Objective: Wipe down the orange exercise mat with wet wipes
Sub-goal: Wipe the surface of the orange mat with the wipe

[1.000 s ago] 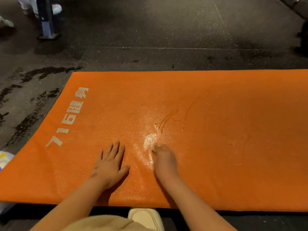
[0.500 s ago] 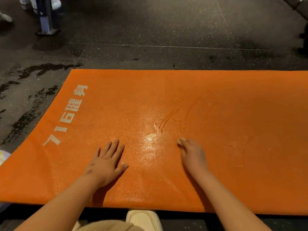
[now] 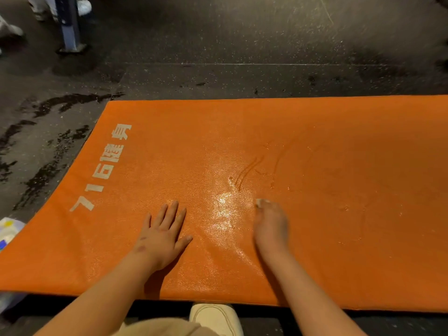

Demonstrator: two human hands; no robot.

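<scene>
Head view: the orange mat [image 3: 315, 141] lies flat on a dark speckled floor [image 3: 218, 44] and fills most of the lower picture. Its far edge runs straight across, its left short edge slants down towards the lower left, and its near edge passes just above a pale shoe [image 3: 215, 318]. On the right the mat runs out of view. Bare mat lies open beyond both hands up to the far edge, and widely to the right of the right hand.

The left hand [image 3: 162, 234] rests flat on the mat near the near edge, palm down, fingers straight and slightly spread, holding nothing. The right hand [image 3: 271, 226] is beside it, apart, and blurred; its fingers bend down over a small white wet wipe [image 3: 260, 202] pressed to the mat, only a scrap of which shows at the fingertips. Between the hands the mat shines wet, and thin curved streaks mark it just beyond the right hand.

Pale printed writing [image 3: 101, 170] runs along the left short edge: "716" followed by Chinese characters that are too worn to read surely.

The floor left of the mat carries dark wet patches [image 3: 36, 154]. A light packet [image 3: 7, 229] with coloured spots pokes in at the left border, touching the mat's edge. At top left a blue post [image 3: 69, 23] stands on a flat foot, with pale shoes [image 3: 83, 7] near it.
</scene>
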